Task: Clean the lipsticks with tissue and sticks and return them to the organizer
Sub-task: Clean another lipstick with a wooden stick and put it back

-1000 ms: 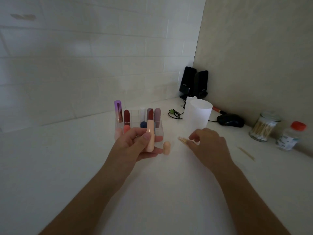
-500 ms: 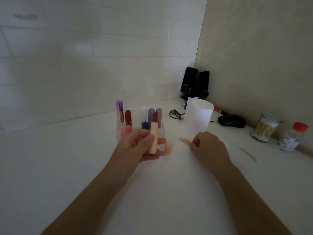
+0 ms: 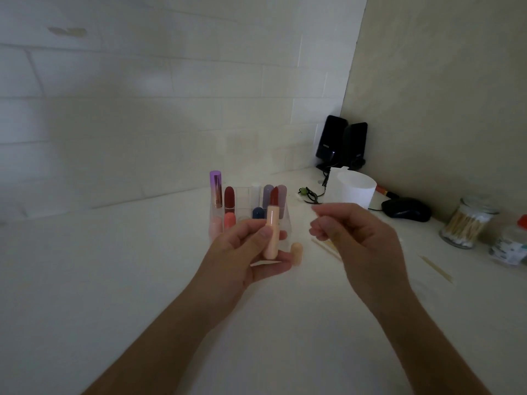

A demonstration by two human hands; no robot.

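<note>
Two hands hover apart over the white table: the left hand grips a peach lipstick upright, its dark red tip bared, while the blurred right hand has its fingers curled, thumb near forefinger, and whether they pinch anything cannot be told. Just beyond the left hand stands the clear organizer, and the peach cap stands by that hand's fingertips, between the two hands. Thin wooden sticks lie beneath the right hand, one more stick to its right.
</note>
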